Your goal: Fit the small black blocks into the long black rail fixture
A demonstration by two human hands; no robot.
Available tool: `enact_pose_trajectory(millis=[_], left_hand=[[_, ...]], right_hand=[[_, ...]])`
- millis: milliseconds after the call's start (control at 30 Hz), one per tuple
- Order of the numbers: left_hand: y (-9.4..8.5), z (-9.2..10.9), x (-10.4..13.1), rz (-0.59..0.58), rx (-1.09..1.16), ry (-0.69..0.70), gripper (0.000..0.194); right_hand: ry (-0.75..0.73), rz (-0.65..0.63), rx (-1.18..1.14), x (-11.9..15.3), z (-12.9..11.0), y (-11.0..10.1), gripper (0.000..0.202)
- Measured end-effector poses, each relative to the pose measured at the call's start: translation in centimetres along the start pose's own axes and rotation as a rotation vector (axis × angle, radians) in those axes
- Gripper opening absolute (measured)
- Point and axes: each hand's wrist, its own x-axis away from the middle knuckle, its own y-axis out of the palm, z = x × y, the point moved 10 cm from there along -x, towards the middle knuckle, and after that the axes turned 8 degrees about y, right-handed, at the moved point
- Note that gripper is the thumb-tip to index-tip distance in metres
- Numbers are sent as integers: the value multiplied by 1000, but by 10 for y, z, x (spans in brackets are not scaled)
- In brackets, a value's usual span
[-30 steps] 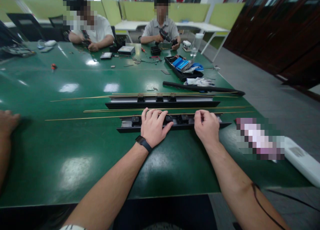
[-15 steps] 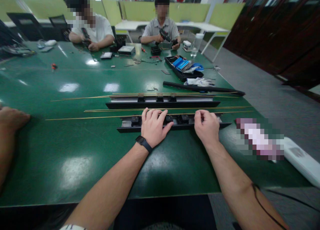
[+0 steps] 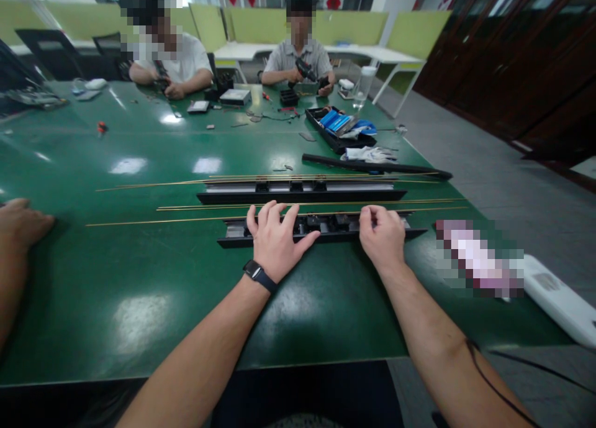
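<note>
The near black rail (image 3: pixel 330 235), a long channel with black blocks (image 3: pixel 342 220) set along it, lies across the table in front of me. My left hand (image 3: pixel 275 235) is over its left half with fingers spread, hiding part of the rail. Farther right, my right hand (image 3: pixel 382 234) is closed in a pinch at the rail's back edge. A thin brass rod (image 3: pixel 153 221) runs along that edge to the pinching fingertips. Behind it lie more brass rods (image 3: pixel 209 206) and a second black rail (image 3: pixel 298 195) with similar blocks.
A black tube (image 3: pixel 372 163), white gloves (image 3: pixel 370 155) and a black tray (image 3: pixel 321 130) of blue packs lie beyond the rails. At right are a blurred pink item (image 3: pixel 479 257) and a white device (image 3: pixel 554 297). Another person's hand (image 3: pixel 28 220) rests at left; two people sit opposite.
My left hand has slid a little left along the near rail, its fingers spreading wider and uncovering a block. My right hand keeps its pinch at nearly the same spot.
</note>
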Motion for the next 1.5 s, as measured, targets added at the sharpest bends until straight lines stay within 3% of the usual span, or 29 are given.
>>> enact_pose_trajectory(millis=[233,1500], left_hand=[[11,-14,3,-79,-47,-123,69],[12,-11,3,-86,-36,-156,49]], right_hand=[[6,-5,-2,0,-1,-1,37],[9,-28,17,-1,-1,0,35]])
